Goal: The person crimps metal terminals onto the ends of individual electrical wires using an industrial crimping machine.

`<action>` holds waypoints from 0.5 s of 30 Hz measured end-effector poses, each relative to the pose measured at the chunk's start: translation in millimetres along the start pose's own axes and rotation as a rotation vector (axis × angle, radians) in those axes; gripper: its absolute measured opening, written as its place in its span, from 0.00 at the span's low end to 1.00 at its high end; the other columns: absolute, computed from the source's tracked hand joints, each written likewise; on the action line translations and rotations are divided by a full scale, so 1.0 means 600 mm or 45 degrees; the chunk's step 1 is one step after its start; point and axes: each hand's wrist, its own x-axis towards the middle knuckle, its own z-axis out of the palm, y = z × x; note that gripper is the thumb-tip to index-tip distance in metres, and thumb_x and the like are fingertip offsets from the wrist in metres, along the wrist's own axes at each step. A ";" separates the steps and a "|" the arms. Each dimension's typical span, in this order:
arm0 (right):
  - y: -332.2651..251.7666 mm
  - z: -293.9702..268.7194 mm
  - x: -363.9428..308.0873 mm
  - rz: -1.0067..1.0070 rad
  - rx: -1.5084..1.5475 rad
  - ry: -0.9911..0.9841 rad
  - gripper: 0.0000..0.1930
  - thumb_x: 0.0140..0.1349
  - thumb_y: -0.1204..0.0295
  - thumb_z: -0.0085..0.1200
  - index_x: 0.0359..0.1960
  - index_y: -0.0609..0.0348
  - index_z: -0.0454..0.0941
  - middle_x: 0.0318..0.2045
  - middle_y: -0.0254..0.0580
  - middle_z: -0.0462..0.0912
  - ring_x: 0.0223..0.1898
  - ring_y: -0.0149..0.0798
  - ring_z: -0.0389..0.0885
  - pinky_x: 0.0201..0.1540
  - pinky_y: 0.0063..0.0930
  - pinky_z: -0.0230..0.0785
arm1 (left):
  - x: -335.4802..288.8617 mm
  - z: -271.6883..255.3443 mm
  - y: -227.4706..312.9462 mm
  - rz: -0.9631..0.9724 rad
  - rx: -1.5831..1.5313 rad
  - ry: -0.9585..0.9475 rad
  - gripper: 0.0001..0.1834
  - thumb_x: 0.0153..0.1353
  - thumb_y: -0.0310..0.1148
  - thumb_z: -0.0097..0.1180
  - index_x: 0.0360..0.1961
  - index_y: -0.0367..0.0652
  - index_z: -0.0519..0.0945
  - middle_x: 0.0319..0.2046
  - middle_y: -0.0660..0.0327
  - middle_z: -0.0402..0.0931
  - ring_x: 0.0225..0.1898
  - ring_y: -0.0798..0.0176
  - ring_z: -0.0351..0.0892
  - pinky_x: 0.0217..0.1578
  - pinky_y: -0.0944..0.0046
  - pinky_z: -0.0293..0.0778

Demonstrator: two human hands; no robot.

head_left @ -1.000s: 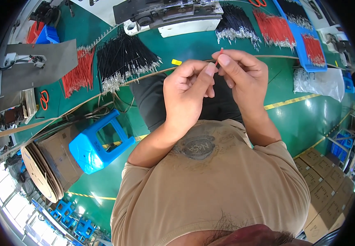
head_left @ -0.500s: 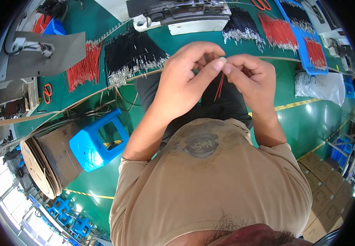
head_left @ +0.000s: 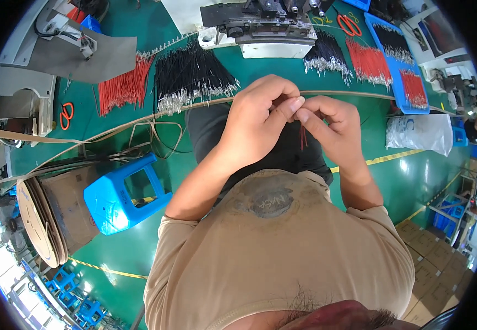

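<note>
My left hand and my right hand meet fingertip to fingertip just in front of the table edge, over my lap. Both are closed in a pinch. A couple of thin red wires hang down from between the pinched fingers. Their upper ends are hidden by the thumbs and fingers. Beyond my left hand, a fan of black wires with silvery terminals lies at the table edge, and left of it a bundle of red wires.
A metal press machine stands at the table's far side. To its right lie more black wires, red wires and a blue tray. Orange-handled scissors rest at left. A blue stool stands on the floor.
The head view has shifted, so the table and machine appear further right. Both hands sit slightly lower in the picture, still pinched together with the red wires hanging between them.
</note>
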 end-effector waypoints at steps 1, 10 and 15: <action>-0.001 0.001 0.005 -0.004 -0.006 -0.008 0.03 0.57 0.78 0.55 0.27 0.63 0.80 0.19 0.28 0.77 0.18 0.16 0.65 0.20 0.14 0.56 | 0.001 0.002 -0.003 0.005 -0.004 0.009 0.02 0.60 0.22 0.53 0.31 0.35 0.74 0.28 0.62 0.73 0.27 0.71 0.73 0.30 0.72 0.70; 0.008 -0.002 0.100 0.013 -0.219 0.382 0.06 0.57 0.75 0.56 0.25 0.64 0.78 0.15 0.25 0.72 0.18 0.16 0.64 0.19 0.14 0.55 | 0.024 0.033 -0.039 -0.211 -0.635 0.349 0.13 0.66 0.33 0.47 0.48 0.39 0.69 0.32 0.60 0.74 0.27 0.71 0.73 0.28 0.73 0.68; 0.034 -0.005 0.151 0.013 -0.271 0.538 0.08 0.56 0.72 0.57 0.23 0.64 0.78 0.13 0.25 0.70 0.18 0.17 0.63 0.20 0.15 0.55 | 0.013 0.038 -0.053 -0.322 -0.676 0.198 0.13 0.65 0.31 0.47 0.49 0.38 0.69 0.34 0.59 0.74 0.28 0.71 0.73 0.29 0.73 0.67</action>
